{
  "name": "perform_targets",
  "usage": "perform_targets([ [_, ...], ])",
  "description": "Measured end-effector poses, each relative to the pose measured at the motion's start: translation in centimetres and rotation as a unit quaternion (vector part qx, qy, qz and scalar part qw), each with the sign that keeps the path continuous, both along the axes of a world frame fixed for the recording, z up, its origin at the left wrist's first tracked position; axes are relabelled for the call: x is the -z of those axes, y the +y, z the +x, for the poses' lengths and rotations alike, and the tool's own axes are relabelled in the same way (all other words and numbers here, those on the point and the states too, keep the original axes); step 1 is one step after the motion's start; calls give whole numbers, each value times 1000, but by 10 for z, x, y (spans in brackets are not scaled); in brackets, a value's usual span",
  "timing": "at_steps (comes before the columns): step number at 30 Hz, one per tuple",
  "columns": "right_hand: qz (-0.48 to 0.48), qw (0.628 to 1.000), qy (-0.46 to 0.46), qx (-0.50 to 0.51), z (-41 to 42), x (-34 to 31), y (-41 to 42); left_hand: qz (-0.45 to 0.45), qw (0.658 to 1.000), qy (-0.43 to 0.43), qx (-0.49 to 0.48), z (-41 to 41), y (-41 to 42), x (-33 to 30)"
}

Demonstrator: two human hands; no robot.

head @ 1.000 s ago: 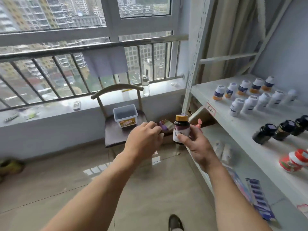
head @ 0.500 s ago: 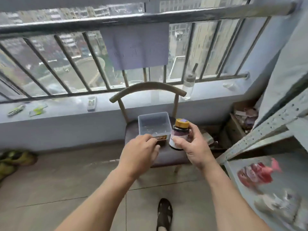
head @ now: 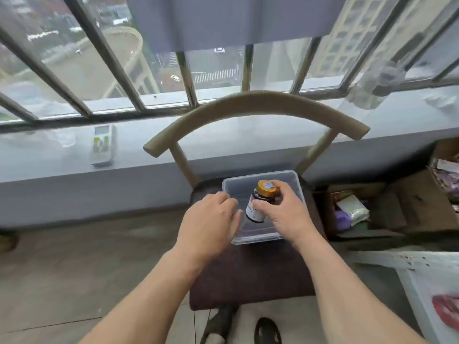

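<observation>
- Your left hand [head: 211, 220] is at the left rim of the clear box [head: 259, 238], fingers curled; I cannot tell if it grips the rim.
- Your right hand [head: 285, 216] holds the dark bottle [head: 257, 207] tilted over the open box, which stands on the chair [head: 248, 274] seat.

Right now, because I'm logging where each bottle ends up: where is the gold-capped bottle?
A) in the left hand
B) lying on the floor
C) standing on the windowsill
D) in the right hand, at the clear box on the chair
D: the right hand grips the gold-capped bottle within the outline of the clear box on the chair seat. Whether it touches the bottom cannot be told.
</observation>
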State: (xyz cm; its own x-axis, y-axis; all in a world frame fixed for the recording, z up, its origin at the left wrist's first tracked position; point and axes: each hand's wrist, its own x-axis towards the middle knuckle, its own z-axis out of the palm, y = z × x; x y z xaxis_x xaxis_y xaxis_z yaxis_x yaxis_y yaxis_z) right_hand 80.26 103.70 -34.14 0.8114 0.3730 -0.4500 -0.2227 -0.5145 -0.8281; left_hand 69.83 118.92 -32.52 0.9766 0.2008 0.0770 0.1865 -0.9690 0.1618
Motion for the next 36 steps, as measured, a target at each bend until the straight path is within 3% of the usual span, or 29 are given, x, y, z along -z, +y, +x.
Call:
perform_targets([
  [7, -116, 992, 30, -40, 18, 81, 35, -33, 999, 34, -15, 10, 35, 54],
  [15, -124, 989, 59, -50, 11, 83, 45, -34, 999, 34, 4, 13, 37, 53],
  [21, -173, 982, -9, -71, -14, -5, 9, -9, 996, 63, 64, 5, 12, 2],
  [27, -315, 932, -135, -123, -86, -133, -90, -3, 980, 65, 190, -29, -82, -101],
  [32, -390, 896, -198, -78, -163, -213, -190, 12, 954, 36, 297, -72, -180, -184],
  [36, -414, 889, -196, 15, -224, -259, -280, 22, 923, 3, 385, -99, -267, -232],
])
